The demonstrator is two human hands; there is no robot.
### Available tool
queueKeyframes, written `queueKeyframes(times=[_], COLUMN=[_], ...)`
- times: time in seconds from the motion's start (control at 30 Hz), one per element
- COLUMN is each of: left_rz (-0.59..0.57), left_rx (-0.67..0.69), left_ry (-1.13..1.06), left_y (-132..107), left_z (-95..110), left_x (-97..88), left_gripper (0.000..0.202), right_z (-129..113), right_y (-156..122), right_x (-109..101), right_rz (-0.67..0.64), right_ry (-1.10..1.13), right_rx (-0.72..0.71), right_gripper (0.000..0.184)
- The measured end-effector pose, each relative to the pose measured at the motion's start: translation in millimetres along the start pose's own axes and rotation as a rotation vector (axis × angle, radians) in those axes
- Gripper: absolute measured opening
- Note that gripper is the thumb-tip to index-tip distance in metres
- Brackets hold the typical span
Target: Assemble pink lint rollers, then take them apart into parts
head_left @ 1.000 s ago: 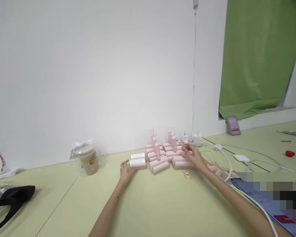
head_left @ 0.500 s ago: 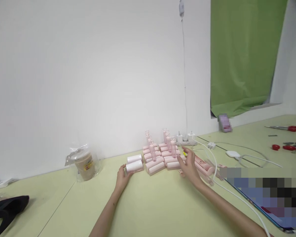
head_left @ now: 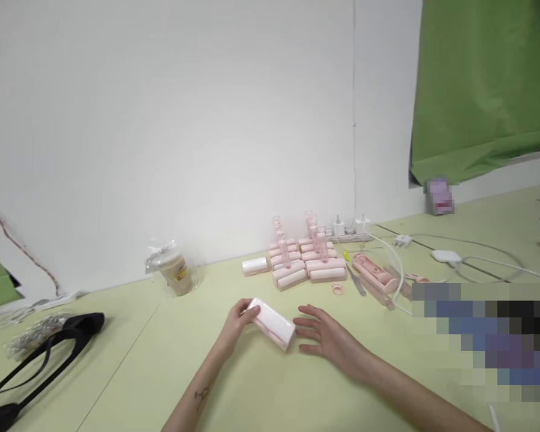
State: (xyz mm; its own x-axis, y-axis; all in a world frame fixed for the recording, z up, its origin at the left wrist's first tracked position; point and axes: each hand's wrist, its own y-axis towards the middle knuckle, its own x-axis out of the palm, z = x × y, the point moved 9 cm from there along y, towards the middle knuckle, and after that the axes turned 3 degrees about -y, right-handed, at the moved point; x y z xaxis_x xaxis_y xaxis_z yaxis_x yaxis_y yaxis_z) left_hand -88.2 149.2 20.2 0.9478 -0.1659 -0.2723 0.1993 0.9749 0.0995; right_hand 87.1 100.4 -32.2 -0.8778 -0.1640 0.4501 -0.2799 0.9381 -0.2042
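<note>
My left hand (head_left: 234, 327) grips one end of a white roll in a pink holder (head_left: 272, 324), held just above the pale green table (head_left: 297, 390). Just to the right of the roll is my right hand (head_left: 328, 337), fingers spread and reaching toward its free end. Farther back by the wall sits a stack of several pink holders with rolls (head_left: 303, 264), some with pink handles standing upright. One lone white roll (head_left: 254, 266) lies left of that stack.
A bagged drink cup (head_left: 173, 273) stands at the wall on the left. Black straps (head_left: 49, 354) lie at the far left. Pink parts (head_left: 373, 276), white cables (head_left: 459, 261), chargers and a plug strip (head_left: 351, 231) spread to the right. A green sheet (head_left: 486, 84) hangs beyond.
My left hand has lifted a roll from beside the stack and drawn it toward me. My right hand left the stack and came in beside it. The view dropped and shifted.
</note>
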Motion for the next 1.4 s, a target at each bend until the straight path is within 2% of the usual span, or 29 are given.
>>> queueKeyframes(times=[0.1,0.2,0.3,0.43,0.57,0.7,0.87,1.03,1.13,1.23,1.3,1.4], left_rz=[-0.140,-0.207,-0.226,-0.277,-0.311,-0.284,-0.093,0.153,0.180,0.153,0.165,0.241], left_rx=[-0.035,-0.053,-0.094,-0.173,-0.212,-0.193,-0.072,0.015,0.028,0.040,0.051,0.171], left_ry=[0.029,0.104,0.221,0.354,0.370,0.277,0.082,-0.011,-0.004,0.024,0.047,0.047], left_y=[1,14,32,48,51,50,45,15,2,-1,-3,-14], left_z=[16,30,40,46,51,54,45,4,-22,-35,-33,-5], left_x=[43.7,75.0,90.9,99.0,94.4,74.6,36.0,4.9,2.4,8.1,10.6,12.3], left_gripper=[0.039,0.037,0.040,0.042,0.038,0.040,0.049,0.049,0.046,0.042,0.047,0.052], right_z=[8,13,17,20,25,25,22,15,12,11,11,16], right_y=[-4,-6,-8,-9,-8,-4,-2,3,6,4,0,-7], right_x=[4,8,18,24,22,22,18,-1,-10,-10,-3,15], right_rz=[-0.024,-0.030,-0.134,-0.234,-0.257,-0.260,-0.199,-0.113,-0.080,-0.069,-0.082,-0.123], right_ry=[-0.025,-0.081,0.147,0.443,0.513,0.548,0.726,0.741,0.760,0.764,0.754,0.716], right_rx=[0.053,0.075,0.134,0.273,0.355,0.338,0.363,0.312,0.285,0.279,0.290,0.338], right_gripper=[0.046,0.051,0.058,0.062,0.062,0.055,0.046,0.044,0.046,0.045,0.044,0.043])
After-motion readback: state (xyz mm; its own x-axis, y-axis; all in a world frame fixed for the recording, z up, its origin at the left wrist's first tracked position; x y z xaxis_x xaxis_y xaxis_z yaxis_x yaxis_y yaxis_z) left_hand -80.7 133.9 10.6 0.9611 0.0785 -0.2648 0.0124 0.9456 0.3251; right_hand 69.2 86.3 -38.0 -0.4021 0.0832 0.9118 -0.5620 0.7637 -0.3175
